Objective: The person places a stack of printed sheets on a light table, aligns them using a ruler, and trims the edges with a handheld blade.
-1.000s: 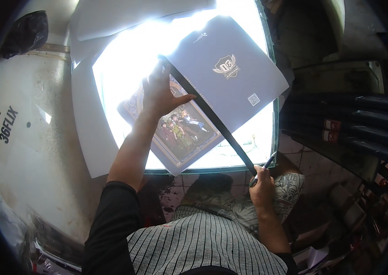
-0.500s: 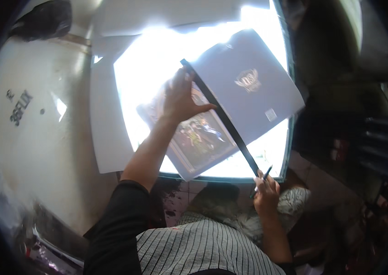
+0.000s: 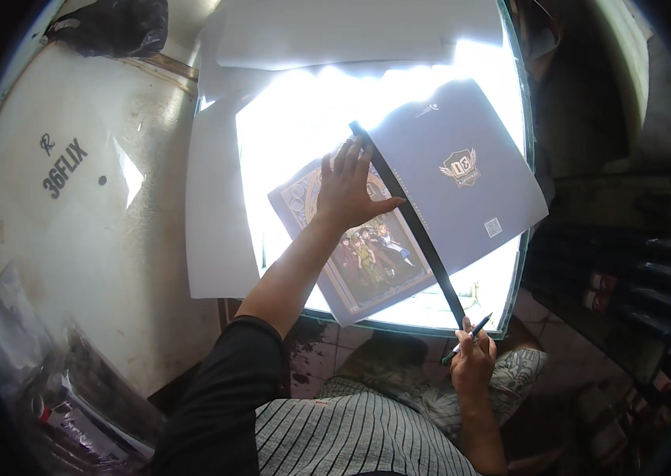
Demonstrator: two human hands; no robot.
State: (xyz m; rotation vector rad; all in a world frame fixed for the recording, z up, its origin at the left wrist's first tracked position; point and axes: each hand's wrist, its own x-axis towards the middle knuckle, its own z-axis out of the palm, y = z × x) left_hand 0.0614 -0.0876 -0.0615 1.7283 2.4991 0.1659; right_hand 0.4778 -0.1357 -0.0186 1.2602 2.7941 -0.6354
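A bluish-purple printed sheet, like an unfolded cover with an illustrated panel and a winged emblem, lies slantwise on a brightly lit glass-topped table. Across its middle runs a long black ruler, slanting from far left to near right. My left hand is open, fingers spread, pressing on the sheet's illustrated half and the ruler's edge. At the ruler's near end, my right hand is closed around a dark pen. Its fingers touch the ruler's tip; whether they also grip it is unclear.
White sheets lie along the table's left and far sides. A pale surface with dark lettering stands left, with a black plastic bag at its far end. Dark stacked rolls or packs are at right. Clear plastic-wrapped goods sit lower left.
The whole view has shifted, so everything appears slightly lower and further right, and sharper. Both hands keep about the same places on the ruler and sheet.
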